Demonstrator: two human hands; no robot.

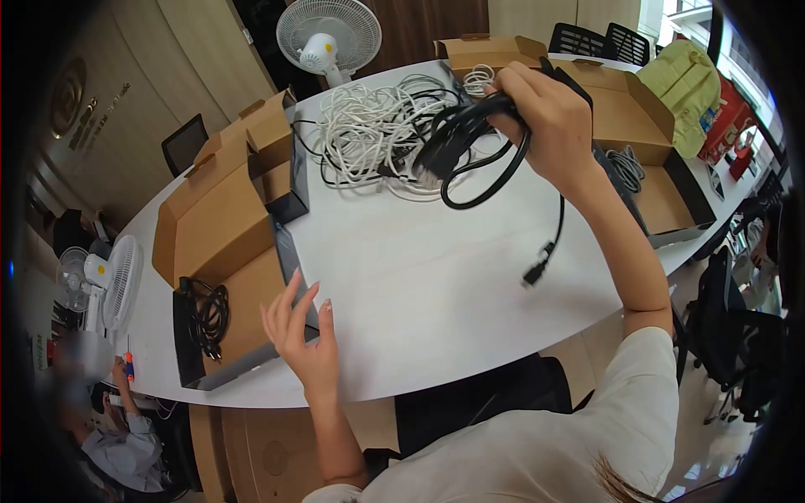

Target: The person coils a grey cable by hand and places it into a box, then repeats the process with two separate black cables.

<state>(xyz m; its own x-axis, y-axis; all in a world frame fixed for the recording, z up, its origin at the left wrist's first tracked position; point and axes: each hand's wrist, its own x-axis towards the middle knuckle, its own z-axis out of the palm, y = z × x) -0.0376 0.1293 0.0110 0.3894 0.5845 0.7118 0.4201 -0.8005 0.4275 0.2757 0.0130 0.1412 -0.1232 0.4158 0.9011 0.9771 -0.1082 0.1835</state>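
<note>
My right hand (549, 113) is raised over the table, its fingers wrapped round a looped black cable (490, 197). One end of that cable dangles with a black plug (537, 270); another plug near the loops is blurred. Behind it lies a large tangle of white and black cables (356, 130). My left hand (298, 335) hovers by the near side of the left open cardboard box (205, 226), fingers spread and holding nothing. Inside that box rests a coiled black cable (207, 317).
The right open box (671, 189) holds a grey coiled cable (627, 166). A smaller box (283, 168) and another at the back (490, 50) flank the tangle. White fans (327, 42) stand around the white table (402, 293). A person (126, 453) sits at the lower left.
</note>
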